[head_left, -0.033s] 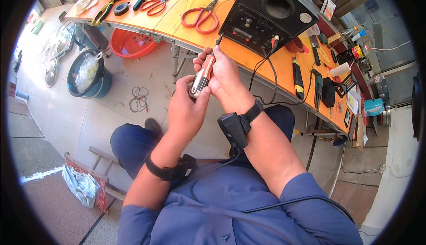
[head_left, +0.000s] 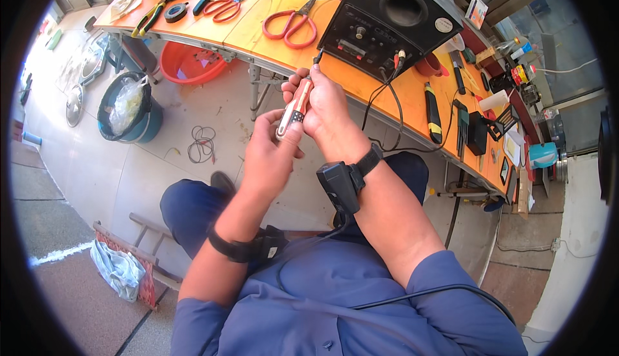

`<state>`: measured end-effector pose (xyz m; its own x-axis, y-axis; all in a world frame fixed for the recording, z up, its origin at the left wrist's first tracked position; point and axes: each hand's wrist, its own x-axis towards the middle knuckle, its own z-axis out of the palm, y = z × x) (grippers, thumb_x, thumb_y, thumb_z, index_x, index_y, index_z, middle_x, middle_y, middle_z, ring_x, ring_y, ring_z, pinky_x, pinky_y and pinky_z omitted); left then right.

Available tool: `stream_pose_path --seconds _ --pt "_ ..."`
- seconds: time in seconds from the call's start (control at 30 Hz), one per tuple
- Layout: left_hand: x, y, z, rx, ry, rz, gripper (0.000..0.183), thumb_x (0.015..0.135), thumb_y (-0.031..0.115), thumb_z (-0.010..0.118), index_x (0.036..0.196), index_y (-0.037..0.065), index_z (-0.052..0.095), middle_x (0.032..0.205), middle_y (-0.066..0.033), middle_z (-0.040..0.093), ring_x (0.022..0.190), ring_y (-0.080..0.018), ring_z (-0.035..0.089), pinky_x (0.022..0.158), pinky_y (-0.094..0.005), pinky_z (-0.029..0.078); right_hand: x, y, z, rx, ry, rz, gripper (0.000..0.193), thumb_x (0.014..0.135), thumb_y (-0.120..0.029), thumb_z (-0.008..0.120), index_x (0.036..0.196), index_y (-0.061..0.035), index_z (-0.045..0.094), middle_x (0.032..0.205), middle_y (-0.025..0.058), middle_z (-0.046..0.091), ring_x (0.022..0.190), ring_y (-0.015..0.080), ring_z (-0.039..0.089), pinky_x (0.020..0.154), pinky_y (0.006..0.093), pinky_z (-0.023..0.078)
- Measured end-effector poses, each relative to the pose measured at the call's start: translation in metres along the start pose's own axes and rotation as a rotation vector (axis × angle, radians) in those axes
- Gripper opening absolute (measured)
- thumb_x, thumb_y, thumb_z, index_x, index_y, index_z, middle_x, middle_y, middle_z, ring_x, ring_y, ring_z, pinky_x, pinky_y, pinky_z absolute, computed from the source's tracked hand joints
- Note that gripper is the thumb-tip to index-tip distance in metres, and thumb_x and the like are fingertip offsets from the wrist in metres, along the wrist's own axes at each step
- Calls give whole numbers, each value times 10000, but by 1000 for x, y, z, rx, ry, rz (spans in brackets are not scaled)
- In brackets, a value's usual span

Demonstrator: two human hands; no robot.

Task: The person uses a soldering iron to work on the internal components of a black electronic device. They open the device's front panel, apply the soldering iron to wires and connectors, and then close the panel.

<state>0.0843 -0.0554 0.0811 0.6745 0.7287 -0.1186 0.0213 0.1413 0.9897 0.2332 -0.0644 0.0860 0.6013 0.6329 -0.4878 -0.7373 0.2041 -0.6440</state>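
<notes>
Both hands meet just in front of the table's near edge, around a pocket knife point(head_left: 298, 109) with a red, white and dark star-patterned handle. My left hand point(head_left: 271, 153) is closed on its lower end, thumb pressed on the handle. My right hand point(head_left: 327, 101) wraps its upper part, fingers curled behind it. Past the right thumb pokes a short thin dark piece point(head_left: 318, 57), too small to name. Whether a blade is out, the fingers hide. Behind my hands stands a black speaker point(head_left: 374, 27) with cables point(head_left: 389, 85) plugged into its panel.
On the orange table point(head_left: 248, 28) lie red-handled scissors point(head_left: 290, 26), small cutters point(head_left: 224, 9), pliers point(head_left: 153, 18), black tape point(head_left: 176, 12) and a utility knife point(head_left: 432, 114). A red basin point(head_left: 187, 66), a blue bucket point(head_left: 149, 124) and a coiled cable point(head_left: 202, 144) are on the floor.
My left thumb has shifted up onto the knife's handle, and the left fingers have moved slightly. The knife has turned a little; my right hand stays in place.
</notes>
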Motion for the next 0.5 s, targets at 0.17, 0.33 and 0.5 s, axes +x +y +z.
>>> stream_pose_path --seconds 0.17,0.33,0.5 --pt "2 -4 0 -48 -62 -159 413 977 293 667 1241 12 517 924 -126 692 730 -203 687 650 -349 538 0 -1 -1 11 6 -7 366 1102 -342 405 1012 -27 567 836 125 622 699 278 669 616 400 575" --pt "-1 -6 2 126 -40 6 423 991 252 645 1290 -8 495 950 -100 691 725 -170 678 628 -302 527 3 -2 -4 19 -27 -4 371 1101 -343 416 1023 -18 577 870 132 634 753 286 672 644 406 578" --pt "1 -2 -4 -211 -134 -205 455 999 258 640 1326 -15 481 904 -74 664 712 -127 656 573 -269 500 3 -1 -5 32 -6 18 369 1099 -355 414 1000 -32 564 833 120 623 718 281 667 640 416 578"
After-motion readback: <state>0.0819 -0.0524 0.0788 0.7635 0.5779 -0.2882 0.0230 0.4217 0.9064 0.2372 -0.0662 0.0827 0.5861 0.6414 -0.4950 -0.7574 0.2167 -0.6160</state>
